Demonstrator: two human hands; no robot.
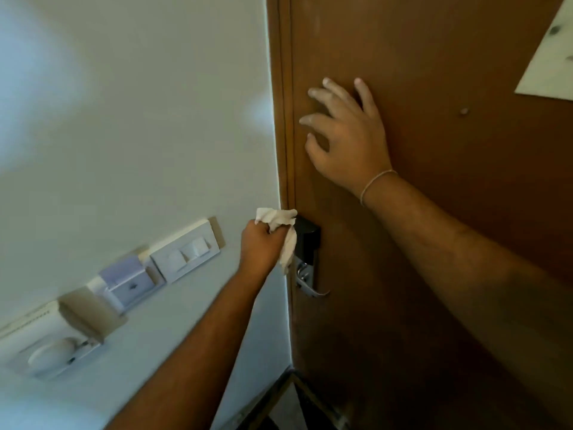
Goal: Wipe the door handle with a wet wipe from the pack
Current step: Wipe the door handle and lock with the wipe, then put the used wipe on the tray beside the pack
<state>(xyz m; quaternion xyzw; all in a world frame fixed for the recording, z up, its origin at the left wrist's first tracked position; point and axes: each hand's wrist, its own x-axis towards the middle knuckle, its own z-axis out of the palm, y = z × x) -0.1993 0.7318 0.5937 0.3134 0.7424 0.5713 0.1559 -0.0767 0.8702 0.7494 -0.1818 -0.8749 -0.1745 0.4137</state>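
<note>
My left hand is closed around a crumpled white wet wipe, which touches the top left of the black lock housing on the brown door. Below the housing sits the silver lever handle, uncovered. My right hand rests flat on the door above the lock, fingers spread, a thin band on the wrist. The wipe pack is not in view.
The white wall on the left carries a light switch, a key-card holder and a round thermostat. A sheet of paper is fixed to the door's upper right. Dark floor shows at the bottom.
</note>
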